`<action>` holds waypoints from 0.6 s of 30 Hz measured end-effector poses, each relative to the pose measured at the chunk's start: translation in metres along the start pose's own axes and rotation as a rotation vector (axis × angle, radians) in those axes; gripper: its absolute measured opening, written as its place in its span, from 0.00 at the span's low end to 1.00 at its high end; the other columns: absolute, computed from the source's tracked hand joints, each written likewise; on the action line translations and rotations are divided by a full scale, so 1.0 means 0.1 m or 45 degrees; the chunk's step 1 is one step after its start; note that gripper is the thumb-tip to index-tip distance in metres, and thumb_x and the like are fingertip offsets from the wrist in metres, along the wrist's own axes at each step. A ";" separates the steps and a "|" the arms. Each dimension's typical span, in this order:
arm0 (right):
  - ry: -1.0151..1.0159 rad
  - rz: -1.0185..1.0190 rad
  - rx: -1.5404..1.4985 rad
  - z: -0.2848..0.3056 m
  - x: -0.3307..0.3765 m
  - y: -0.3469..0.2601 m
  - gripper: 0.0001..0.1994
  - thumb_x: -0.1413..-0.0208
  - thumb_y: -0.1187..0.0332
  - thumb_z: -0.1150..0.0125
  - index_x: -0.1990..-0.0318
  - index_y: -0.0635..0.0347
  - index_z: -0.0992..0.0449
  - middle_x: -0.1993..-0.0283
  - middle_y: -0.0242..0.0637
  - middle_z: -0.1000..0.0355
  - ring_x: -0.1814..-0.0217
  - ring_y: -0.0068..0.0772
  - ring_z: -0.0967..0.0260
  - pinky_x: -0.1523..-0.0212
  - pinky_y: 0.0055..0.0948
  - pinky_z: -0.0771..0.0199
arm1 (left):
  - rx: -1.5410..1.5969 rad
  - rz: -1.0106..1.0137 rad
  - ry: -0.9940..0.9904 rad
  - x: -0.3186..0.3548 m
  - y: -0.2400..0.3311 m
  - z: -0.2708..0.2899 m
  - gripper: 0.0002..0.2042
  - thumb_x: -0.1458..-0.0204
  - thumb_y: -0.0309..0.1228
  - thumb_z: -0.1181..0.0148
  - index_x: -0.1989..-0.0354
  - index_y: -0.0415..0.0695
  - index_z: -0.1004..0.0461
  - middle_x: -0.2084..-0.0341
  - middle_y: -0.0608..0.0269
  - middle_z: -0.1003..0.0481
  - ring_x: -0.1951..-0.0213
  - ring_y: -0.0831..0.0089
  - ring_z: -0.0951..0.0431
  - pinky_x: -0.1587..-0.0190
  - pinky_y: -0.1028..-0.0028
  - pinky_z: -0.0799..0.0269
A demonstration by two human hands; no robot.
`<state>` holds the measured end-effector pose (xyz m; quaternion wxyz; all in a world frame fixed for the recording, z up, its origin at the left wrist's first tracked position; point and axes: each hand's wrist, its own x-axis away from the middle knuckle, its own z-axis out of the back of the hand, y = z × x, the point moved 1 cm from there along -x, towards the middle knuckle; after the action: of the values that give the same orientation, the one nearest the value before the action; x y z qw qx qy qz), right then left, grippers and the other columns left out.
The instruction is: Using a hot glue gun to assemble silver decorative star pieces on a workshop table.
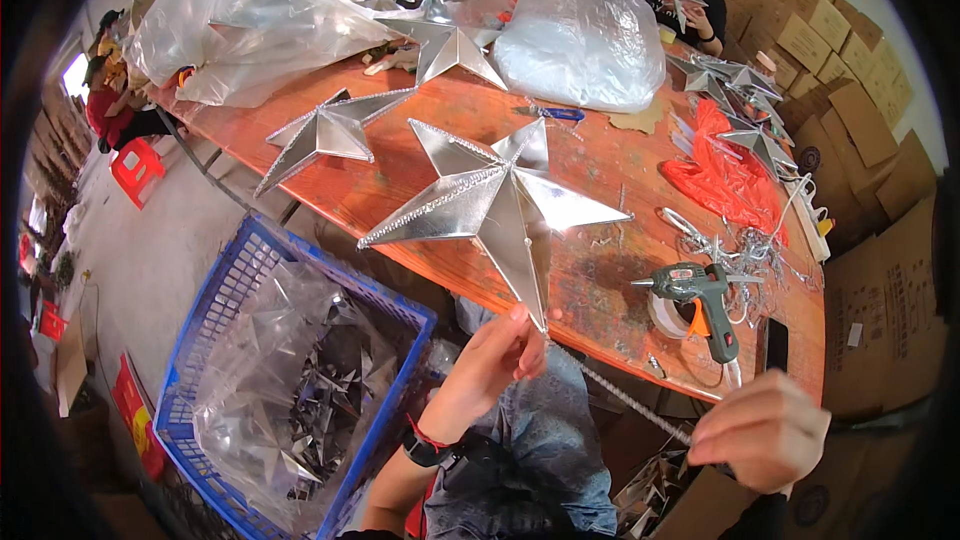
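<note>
A large silver five-pointed star [500, 205] with folded, shiny faces lies at the table's near edge. Silver beaded trim runs along some of its ridges. My left hand [495, 360] pinches the star's lowest tip, which juts over the edge. From that tip a thin silver beaded cord [625, 398] stretches down to the right. Its other end is closed in the fingers of my right hand [762, 430], slightly blurred. Beyond the left side of the star sits another silver star [330, 132], trimmed along some edges.
A dark green glue gun [700, 300] rests on the wooden table [590, 285], near a black phone [776, 345] and tangled silver cord [750, 260]. A blue crate [200, 360] of silver pieces stands at left. Plastic bags [580, 35] and more stars lie behind; a person sits across.
</note>
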<state>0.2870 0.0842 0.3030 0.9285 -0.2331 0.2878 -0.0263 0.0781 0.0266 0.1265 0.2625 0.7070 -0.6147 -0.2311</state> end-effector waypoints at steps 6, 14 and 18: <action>0.022 0.095 0.311 0.05 -0.71 0.10 0.04 0.61 0.76 0.39 0.74 0.62 0.23 0.72 0.33 0.27 0.72 0.34 0.29 0.70 0.29 0.29 | 0.209 0.015 -0.014 -0.03 -0.10 0.13 0.19 0.37 0.44 0.64 0.60 0.42 0.32 0.88 0.73 0.45 0.82 0.80 0.45 0.75 0.79 0.47; -0.152 0.034 0.033 -0.19 -1.56 0.79 0.02 0.54 0.77 0.43 0.71 0.65 0.27 0.73 0.40 0.28 0.70 0.38 0.29 0.68 0.30 0.30 | 0.177 0.050 -0.004 -0.06 -0.03 0.02 0.19 0.37 0.44 0.63 0.71 0.42 0.37 0.88 0.73 0.45 0.82 0.82 0.45 0.76 0.80 0.48; -0.298 -0.039 0.064 -0.35 -1.74 0.99 0.03 0.52 0.80 0.45 0.69 0.65 0.28 0.68 0.39 0.30 0.66 0.30 0.28 0.66 0.27 0.30 | 0.150 0.032 -0.035 -0.04 0.00 -0.01 0.18 0.38 0.45 0.62 0.65 0.40 0.36 0.87 0.74 0.45 0.81 0.81 0.45 0.75 0.80 0.47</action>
<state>0.1147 0.1894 0.3237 0.9608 -0.2156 0.1732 -0.0205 0.0785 0.0308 0.1271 0.2148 0.7103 -0.6395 -0.2009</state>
